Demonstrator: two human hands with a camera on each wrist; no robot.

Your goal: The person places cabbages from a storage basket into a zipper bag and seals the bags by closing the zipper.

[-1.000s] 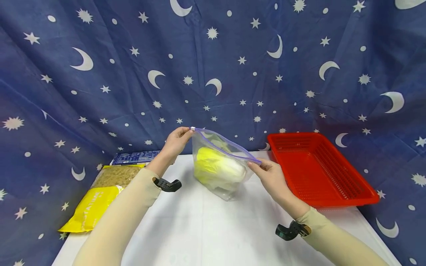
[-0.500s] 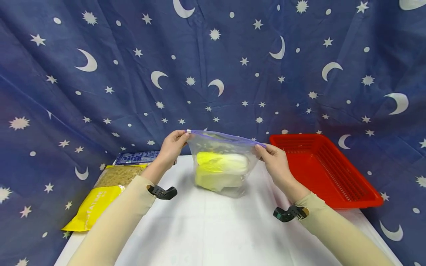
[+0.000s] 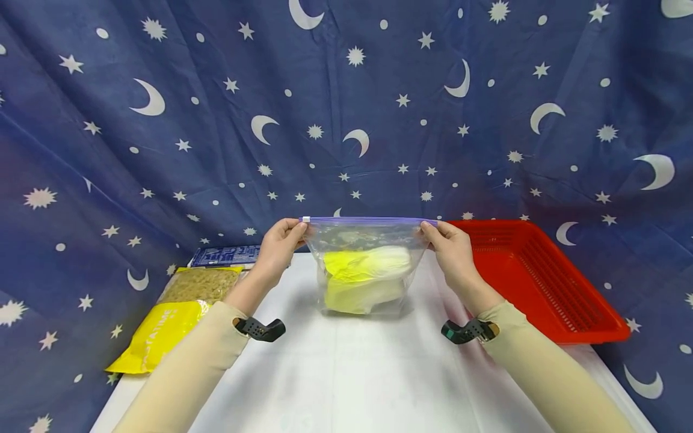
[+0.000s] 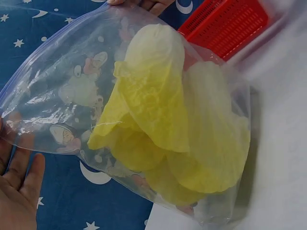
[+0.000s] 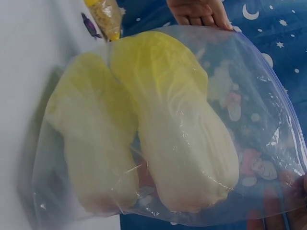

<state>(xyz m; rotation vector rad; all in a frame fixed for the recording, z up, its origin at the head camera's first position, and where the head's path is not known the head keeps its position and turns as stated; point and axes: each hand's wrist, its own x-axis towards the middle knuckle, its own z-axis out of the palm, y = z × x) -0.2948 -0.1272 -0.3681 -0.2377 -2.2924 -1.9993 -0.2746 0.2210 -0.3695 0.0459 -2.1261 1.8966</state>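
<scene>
Two hands, both pinching: your left hand (image 3: 278, 243) grips slider corner, right hand (image 3: 452, 245) opposite corner of clear zip-top plastic bag (image 3: 367, 267) holding pale yellow napa cabbage (image 3: 367, 278), centre of frame, base touching white table (image 3: 346, 373). Risks: cabbage weight drags film from your fingertips; uneven pull skews purple zip strip (image 3: 363, 221), seal stays gapped. Red plastic basket (image 3: 547, 282) right, near elbow sweep.

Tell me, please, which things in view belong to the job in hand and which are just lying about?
In hand:
- clear zip bag, pinched at its two top corners by the left hand and the right hand
- yellow cabbage inside the bag

Lying about:
- red basket, to the right
- yellow packet, to the left
- blue box behind the packet
</scene>
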